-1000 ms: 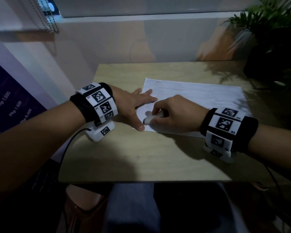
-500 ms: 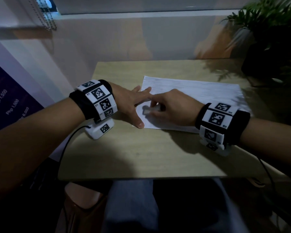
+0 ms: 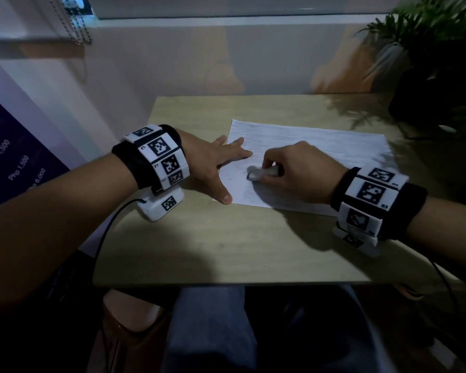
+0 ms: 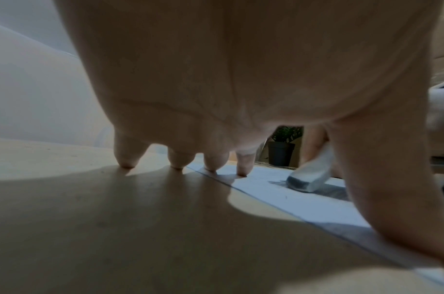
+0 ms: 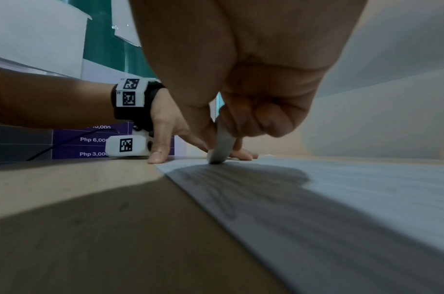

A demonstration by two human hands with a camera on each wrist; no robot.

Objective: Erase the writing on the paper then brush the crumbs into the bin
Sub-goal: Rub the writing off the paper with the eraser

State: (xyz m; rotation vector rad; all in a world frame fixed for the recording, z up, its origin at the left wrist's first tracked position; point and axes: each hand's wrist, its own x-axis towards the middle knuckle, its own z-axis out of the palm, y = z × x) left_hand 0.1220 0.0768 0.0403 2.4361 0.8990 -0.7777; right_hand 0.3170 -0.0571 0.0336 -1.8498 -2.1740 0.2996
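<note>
A white sheet of paper (image 3: 320, 149) lies on the wooden table (image 3: 226, 243), with faint pencil marks near its left edge. My right hand (image 3: 293, 170) grips a white eraser (image 3: 256, 174) and presses its dark-smudged tip (image 4: 306, 179) on the paper's left part. The eraser (image 5: 221, 147) stands tilted between thumb and curled fingers in the right wrist view. My left hand (image 3: 215, 162) lies flat with spread fingers, fingertips (image 4: 241, 167) and thumb (image 3: 225, 196) pressing the paper's left edge. No bin shows in any view.
A potted plant (image 3: 436, 63) in a dark pot stands at the table's far right corner. A wall runs behind the table. A purple price sign (image 3: 14, 162) hangs at the left. My knees sit under the near table edge (image 3: 226, 285).
The right hand with the eraser slid away from me and then to the right across the paper's left part. The left hand kept its place on the paper's edge.
</note>
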